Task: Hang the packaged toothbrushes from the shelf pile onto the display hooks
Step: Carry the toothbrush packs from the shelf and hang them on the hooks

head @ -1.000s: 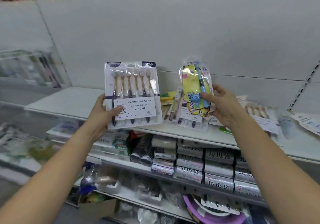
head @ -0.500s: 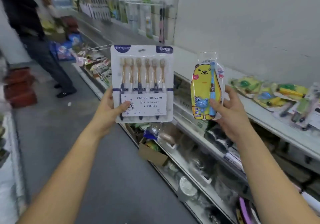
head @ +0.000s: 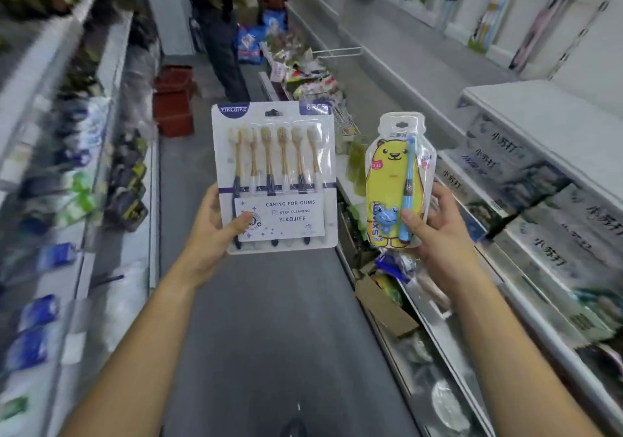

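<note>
My left hand (head: pixel 213 231) grips the lower left corner of a white six-pack of toothbrushes (head: pixel 274 177), thumb on its label, held upright over the aisle floor. My right hand (head: pixel 435 234) pinches the lower right of a yellow bear-shaped pack with one blue child's toothbrush (head: pixel 397 187). Both packs face me, side by side and apart. A bare wire display hook (head: pixel 337 51) juts from the right shelving further down the aisle. Packaged goods hang on the white back wall (head: pixel 485 21) at the upper right.
Grey aisle floor (head: pixel 269 318) runs ahead between shelving on the left (head: pixel 84 166) and right (head: pixel 522 173). A person in dark clothes (head: pixel 219 31) stands further down. Red-brown crates (head: pixel 173 102) sit on the floor; an open cardboard box (head: pixel 384 308) lies low right.
My view has swung left from the shelf pile to looking down the aisle. Both hands keep the same packs, carried along in front of me.
</note>
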A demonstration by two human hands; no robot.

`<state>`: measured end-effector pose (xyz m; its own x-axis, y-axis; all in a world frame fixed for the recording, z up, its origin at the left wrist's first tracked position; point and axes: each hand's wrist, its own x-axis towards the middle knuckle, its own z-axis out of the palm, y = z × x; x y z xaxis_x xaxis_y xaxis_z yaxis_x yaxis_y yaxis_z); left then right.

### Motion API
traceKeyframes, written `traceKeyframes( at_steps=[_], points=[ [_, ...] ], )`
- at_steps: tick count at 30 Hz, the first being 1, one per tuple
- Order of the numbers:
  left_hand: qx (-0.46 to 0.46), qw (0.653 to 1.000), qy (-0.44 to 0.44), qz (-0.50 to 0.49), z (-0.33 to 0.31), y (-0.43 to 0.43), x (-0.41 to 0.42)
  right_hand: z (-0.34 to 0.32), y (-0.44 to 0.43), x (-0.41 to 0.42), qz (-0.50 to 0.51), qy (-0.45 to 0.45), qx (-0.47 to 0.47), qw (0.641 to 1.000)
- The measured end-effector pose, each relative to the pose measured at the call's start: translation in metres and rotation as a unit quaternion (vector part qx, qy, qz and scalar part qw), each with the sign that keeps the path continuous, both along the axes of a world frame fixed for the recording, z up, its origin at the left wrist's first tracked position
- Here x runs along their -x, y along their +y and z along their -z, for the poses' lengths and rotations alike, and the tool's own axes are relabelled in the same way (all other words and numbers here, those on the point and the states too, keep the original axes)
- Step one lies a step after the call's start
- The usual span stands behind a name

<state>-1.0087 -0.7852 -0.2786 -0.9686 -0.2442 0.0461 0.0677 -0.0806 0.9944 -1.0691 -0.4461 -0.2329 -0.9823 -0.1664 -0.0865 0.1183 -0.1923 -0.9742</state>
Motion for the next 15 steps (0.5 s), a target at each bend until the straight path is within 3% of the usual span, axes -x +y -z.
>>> traceKeyframes(
  at_steps=[9, 15],
  points=[
    [-0.047, 0.997, -0.007, -0.059, 0.025, -0.052, 0.038, 0.012, -0.058, 0.078, -0.041, -0.021, -0.018, 0.999],
    [-0.049, 0.996, -0.008, -0.073, 0.029, -0.069, 0.11, 0.025, -0.076, 0.165, -0.068, -0.02, -0.036, 0.997]
  ],
)
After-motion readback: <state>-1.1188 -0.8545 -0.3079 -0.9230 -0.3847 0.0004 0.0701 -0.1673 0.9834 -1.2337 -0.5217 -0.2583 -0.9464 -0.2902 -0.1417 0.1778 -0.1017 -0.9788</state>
